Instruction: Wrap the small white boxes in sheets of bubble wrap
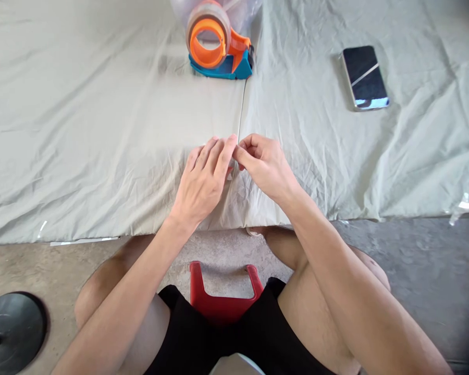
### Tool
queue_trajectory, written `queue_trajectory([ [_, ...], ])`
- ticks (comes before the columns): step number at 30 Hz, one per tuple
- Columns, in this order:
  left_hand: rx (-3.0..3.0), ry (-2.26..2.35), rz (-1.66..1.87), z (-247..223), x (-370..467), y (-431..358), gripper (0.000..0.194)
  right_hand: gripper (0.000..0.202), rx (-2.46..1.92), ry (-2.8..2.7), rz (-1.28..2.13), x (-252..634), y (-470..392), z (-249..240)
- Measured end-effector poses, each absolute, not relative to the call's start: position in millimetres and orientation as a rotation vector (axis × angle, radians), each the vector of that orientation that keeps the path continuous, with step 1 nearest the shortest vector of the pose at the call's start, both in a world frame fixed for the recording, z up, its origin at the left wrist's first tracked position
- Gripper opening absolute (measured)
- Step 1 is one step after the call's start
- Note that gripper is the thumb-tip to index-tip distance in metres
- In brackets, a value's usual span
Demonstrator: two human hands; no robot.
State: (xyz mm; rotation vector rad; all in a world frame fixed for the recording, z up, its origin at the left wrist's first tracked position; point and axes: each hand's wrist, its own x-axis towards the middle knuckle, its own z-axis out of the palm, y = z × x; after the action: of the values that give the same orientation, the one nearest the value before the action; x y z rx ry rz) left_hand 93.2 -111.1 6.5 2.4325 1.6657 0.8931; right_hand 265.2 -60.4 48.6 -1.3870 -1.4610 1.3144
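Observation:
My left hand [205, 174] rests over the cloth-covered table near its front edge, fingers stretched forward and lying close to one another. Its thumb is mostly tucked underneath, and a small shiny spot shows there, too small to name. Right beside its index fingertip, my right hand [264, 164] is closed in a pinch of thumb and index finger. What that pinch holds, if anything, is hidden. Both hands meet over the seam between two sheets of the pale grey-green cloth [113, 120].
Beyond my hands stands an orange and blue tape dispenser [240, 60] with a tape roll, before a clear plastic bag [246, 13]. A phone [364, 78] lies at the right. Below are a red stool [226, 307] and, at lower left, a round black base [13, 328].

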Motion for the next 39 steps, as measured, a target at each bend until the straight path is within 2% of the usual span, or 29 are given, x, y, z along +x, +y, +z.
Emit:
queue_trajectory([
  [5,2.326,1.583,0.958,0.4,82.2,-105.5,0.047,0.043,-1.299,-1.311,1.467,269.0,-53.8,45.8],
  [12,2.085,1.443,1.016,1.2,68.1,-97.0,0.056,0.024,-1.225,-1.082,1.48,268.1,-50.4,48.4],
  [15,2.026,1.433,1.069,2.0,69.5,-98.2,0.058,0.024,-1.151,-1.054,1.493,269.7,-49.0,49.9],
  [22,2.114,1.516,1.129,-2.3,75.9,-101.3,0.061,0.041,-1.064,-1.164,1.404,264.4,-44.5,51.0],
  [26,2.115,1.504,1.123,-2.0,75.7,-101.5,0.061,0.037,-1.074,-1.236,1.356,254.2,-42.9,54.0],
  [31,2.067,1.448,1.134,1.3,75.6,-103.3,0.051,0.028,-1.069,-1.31,1.284,244.6,-42.2,59.5],
  [39,1.988,1.417,1.121,1.7,78.1,-107.3,0.058,0.029,-1.127,-1.429,1.25,241.8,-42.2,69.3],
])
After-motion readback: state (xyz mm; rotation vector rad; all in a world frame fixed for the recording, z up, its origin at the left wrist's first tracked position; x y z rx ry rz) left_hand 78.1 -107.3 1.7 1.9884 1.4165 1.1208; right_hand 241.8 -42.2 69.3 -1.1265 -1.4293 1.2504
